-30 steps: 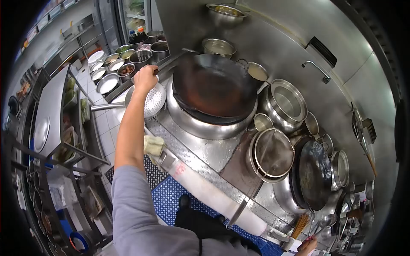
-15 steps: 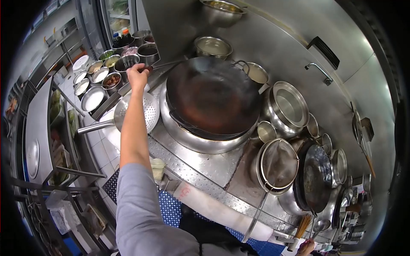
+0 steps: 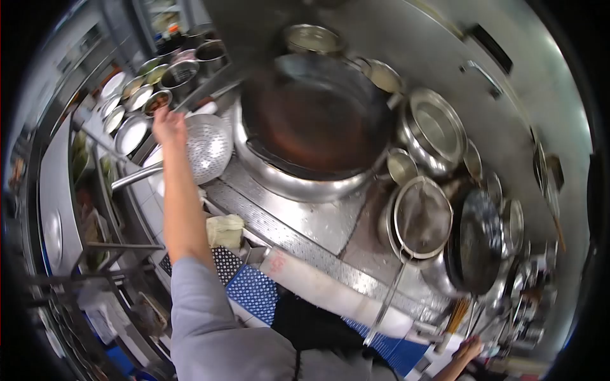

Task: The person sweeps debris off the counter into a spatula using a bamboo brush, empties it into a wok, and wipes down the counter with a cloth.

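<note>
My left hand [image 3: 169,129] is off the long handle [image 3: 206,105] of the big dark wok [image 3: 314,120]. Its fingers are slightly blurred and apart, beside a bowl of brown food pieces [image 3: 157,101] and above the skimmer's metal handle [image 3: 136,176]. That perforated skimmer [image 3: 206,147] lies left of the wok, which rests on a round steel burner ring [image 3: 298,188]. At the lower right, my right hand [image 3: 470,347] is closed around a thin handle, seemingly that of a ladle, beside a bamboo brush [image 3: 456,315].
A mesh strainer [image 3: 424,213] rests over a pot, its handle crossing the front edge. Right of it stands a second wok [image 3: 481,241]. Steel pots [image 3: 435,130] line the back. A folded cloth [image 3: 224,230] lies at the front rail. Ingredient bowls [image 3: 132,135] stand upper left.
My left hand has let go of the wok's handle and moved left and down, towards the bowls and skimmer. My right hand stays low at the right. The camera view has shifted.
</note>
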Demonstrator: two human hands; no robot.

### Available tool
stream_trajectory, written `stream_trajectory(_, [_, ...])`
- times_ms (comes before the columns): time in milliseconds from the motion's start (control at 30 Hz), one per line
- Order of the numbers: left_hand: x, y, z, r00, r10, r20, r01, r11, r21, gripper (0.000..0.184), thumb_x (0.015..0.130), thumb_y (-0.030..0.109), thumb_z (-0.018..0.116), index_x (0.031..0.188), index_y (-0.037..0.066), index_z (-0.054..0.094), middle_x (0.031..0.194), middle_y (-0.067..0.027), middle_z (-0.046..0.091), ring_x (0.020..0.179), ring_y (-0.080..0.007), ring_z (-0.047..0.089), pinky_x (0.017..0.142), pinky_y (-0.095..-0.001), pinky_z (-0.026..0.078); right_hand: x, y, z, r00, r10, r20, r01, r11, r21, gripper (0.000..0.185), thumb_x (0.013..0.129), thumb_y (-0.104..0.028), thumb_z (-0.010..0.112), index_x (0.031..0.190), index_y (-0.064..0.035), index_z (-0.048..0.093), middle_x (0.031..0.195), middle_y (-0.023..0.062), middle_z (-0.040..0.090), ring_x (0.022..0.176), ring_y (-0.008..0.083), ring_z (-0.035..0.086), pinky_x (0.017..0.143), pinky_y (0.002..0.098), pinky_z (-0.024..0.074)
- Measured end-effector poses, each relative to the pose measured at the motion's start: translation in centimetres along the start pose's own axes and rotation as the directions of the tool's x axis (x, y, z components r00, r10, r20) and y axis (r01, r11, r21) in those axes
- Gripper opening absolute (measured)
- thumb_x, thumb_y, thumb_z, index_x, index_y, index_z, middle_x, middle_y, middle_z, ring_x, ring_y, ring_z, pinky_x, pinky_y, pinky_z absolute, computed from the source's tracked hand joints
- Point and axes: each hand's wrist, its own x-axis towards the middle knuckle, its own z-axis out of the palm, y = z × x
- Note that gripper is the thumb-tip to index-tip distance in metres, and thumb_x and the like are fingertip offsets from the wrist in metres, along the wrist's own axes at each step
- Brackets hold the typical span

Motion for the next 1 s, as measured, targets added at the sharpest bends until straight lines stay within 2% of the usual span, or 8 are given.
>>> stream_trajectory(67, [-4.1,3.0,-0.2,0.99,-0.139,0.016,0.139,0.985,-0.103,0.055,0.092,0.015,0.062,0.136,-0.01,0.039,0.137,-0.026,0.046,0.134,-0.0425,0.039,0.116,-0.0572,0.03,-5.3,-3.1,5.5,0.991,-0.003,-0.134,-0.019,0.987,-0.16,0.02,0.092,-0.031,0.061,0.094,-0.0114,0.064,0.072,-0.0027,0.055,0.056,0.0089,0.048,0.047,0.0238,0.0383])
stream_trajectory(167, [-8.2,7.9,-2.6,0.914,-0.281,0.292,0.323,0.941,-0.103,0.065,0.088,0.006,0.059,0.14,-0.017,0.028,0.149,-0.0366,0.03,0.142,-0.0459,0.029,0.121,-0.0555,0.023,-2.7,-0.8,3.6,0.995,-0.058,0.079,0.07,0.984,-0.165,0.009,0.094,-0.02,0.061,0.098,-0.0124,0.061,0.081,0.0002,0.057,0.066,0.0106,0.052,0.053,0.0229,0.0393])
stream_trajectory(200, [-10.0,8.8,-2.7,0.909,-0.268,0.318,0.314,0.944,-0.104,0.067,0.088,0.006,0.059,0.142,-0.016,0.028,0.15,-0.0346,0.03,0.141,-0.0442,0.031,0.119,-0.0543,0.025,-2.9,-0.4,5.3,0.996,-0.088,-0.024,0.089,0.996,0.026,0.003,0.091,-0.014,0.062,0.091,-0.0131,0.059,0.078,0.0013,0.057,0.061,0.012,0.051,0.051,0.0232,0.0397])
stream_trajectory(300, [-17.6,13.3,-2.9,0.895,-0.127,0.427,0.196,0.973,-0.121,0.073,0.085,0.006,0.059,0.147,-0.011,0.026,0.153,-0.0286,0.028,0.136,-0.0389,0.037,0.114,-0.0506,0.029,-2.8,-0.7,5.2,1.0,0.002,0.008,-0.002,1.0,-0.007,0.007,0.089,-0.014,0.065,0.092,-0.0083,0.062,0.068,0.0017,0.057,0.051,0.013,0.053,0.043,0.0259,0.0413])
stream_trajectory(433, [-27.0,18.1,-0.9,0.721,-0.144,0.678,0.241,0.969,-0.05,0.041,0.092,-0.001,0.052,0.129,-0.013,0.041,0.103,-0.0135,0.042,0.093,-0.0207,0.044,0.088,-0.0382,0.039,-1.8,-1.2,2.4,0.991,0.03,0.129,-0.021,0.997,-0.073,0.016,0.088,-0.015,0.067,0.101,-0.0046,0.063,0.071,0.003,0.061,0.047,0.0129,0.055,0.04,0.0273,0.0434])
stream_trajectory(633, [-48.7,16.6,5.7,0.417,-0.175,0.892,0.266,0.962,0.065,0.035,0.09,-0.009,0.048,0.125,-0.012,0.044,0.094,-0.0084,0.04,0.085,-0.0174,0.041,0.082,-0.0337,0.039,2.6,-0.7,-4.7,0.972,0.013,0.234,0.012,0.994,-0.106,0.045,0.088,-0.011,0.066,0.13,0.0023,0.057,0.069,0.0031,0.061,0.043,0.0122,0.054,0.038,0.0263,0.0415])
stream_trajectory(800, [-63.4,9.1,9.0,0.564,-0.307,0.767,-0.127,0.885,0.447,0.034,0.099,0.014,0.06,0.124,-0.008,0.054,0.083,-0.0039,0.045,0.074,-0.011,0.04,0.066,-0.0251,0.035,5.1,-0.7,-12.0,0.953,0.007,0.302,0.034,0.991,-0.129,0.059,0.084,0.0,0.058,0.141,0.0062,0.047,0.072,0.0065,0.062,0.046,0.0116,0.054,0.04,0.0249,0.0443])
stream_trajectory(1000, [-71.1,3.3,13.1,0.348,-0.478,0.806,-0.394,0.706,0.589,0.036,0.098,0.016,0.063,0.126,-0.006,0.057,0.075,0.0014,0.048,0.061,-0.0053,0.039,0.053,-0.0193,0.029,7.3,-0.7,-16.1,0.956,0.061,0.287,-0.029,0.993,-0.117,0.061,0.083,0.003,0.063,0.141,0.0093,0.046,0.066,0.0047,0.06,0.044,0.0107,0.053,0.04,0.0251,0.0427])
